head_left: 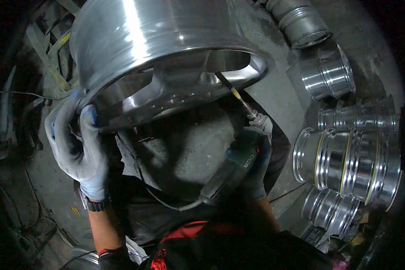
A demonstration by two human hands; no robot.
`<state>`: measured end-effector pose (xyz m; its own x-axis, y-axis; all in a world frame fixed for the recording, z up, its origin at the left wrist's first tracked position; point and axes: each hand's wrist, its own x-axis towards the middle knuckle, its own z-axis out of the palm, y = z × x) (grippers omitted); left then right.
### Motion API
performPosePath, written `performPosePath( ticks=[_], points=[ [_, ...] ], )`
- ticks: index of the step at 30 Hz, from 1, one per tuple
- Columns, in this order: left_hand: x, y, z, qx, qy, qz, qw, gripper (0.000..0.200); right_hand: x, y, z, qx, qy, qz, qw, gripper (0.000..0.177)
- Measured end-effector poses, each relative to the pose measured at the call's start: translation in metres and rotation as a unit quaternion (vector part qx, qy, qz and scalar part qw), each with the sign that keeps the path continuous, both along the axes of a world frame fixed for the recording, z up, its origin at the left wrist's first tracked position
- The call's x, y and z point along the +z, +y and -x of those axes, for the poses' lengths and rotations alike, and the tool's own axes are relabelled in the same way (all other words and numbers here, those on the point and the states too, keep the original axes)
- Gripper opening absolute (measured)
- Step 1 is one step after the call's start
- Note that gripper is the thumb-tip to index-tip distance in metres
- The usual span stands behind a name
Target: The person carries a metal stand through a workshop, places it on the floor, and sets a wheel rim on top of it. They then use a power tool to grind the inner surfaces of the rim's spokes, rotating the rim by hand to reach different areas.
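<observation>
A large silvery metal wheel rim (166, 36) fills the top of the view, tilted, with its spokes and openings facing down towards me. My left hand (78, 139), in a grey-white glove, grips the rim's lower left edge with its fingers curled around it. In my right hand (258, 150), also gloved, is a dark green power grinder (227, 173), held around its body. The grinder's slim tip (225, 81) points up into the wheel's right-hand opening; whether it touches the metal is unclear.
Stacked shiny rims (346, 159) stand at the right, with more rims (328, 72) above and below them. A metal frame (49, 58) is at the upper left. The grinder's cable (159, 202) curves across my lap, and loose cables (36, 216) lie on the lower left floor.
</observation>
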<state>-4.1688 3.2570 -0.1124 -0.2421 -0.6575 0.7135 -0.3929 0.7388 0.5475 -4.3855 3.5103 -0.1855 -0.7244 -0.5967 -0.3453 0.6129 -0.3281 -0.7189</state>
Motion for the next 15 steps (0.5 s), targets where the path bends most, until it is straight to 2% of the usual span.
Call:
performPosePath(
  ticks=[2,5,8,11,13,15],
  points=[
    [0.0,0.0,-0.001,-0.001,0.0,-0.004,1.0,0.022,0.0,-0.001,0.0,-0.009,-0.019,0.005,1.0,0.05],
    [0.002,-0.001,-0.002,0.001,-0.016,0.004,1.0,0.021,0.001,-0.002,0.006,-0.008,0.03,0.005,1.0,0.051],
    [0.003,-0.002,0.0,0.001,-0.016,0.003,1.0,0.02,0.003,-0.002,0.007,-0.028,0.093,-0.04,0.994,0.05],
    [0.005,0.0,0.001,-0.007,-0.004,-0.005,1.0,0.019,0.005,-0.001,0.003,0.0,0.076,-0.023,0.997,0.049],
    [0.004,0.001,-0.003,-0.014,-0.033,-0.019,0.999,0.023,0.005,-0.005,-0.004,-0.013,-0.012,0.002,1.0,0.05],
    [0.004,0.004,-0.001,0.0,-0.028,-0.017,0.999,0.023,0.005,-0.006,-0.005,-0.005,-0.006,-0.015,1.0,0.05]
  ],
)
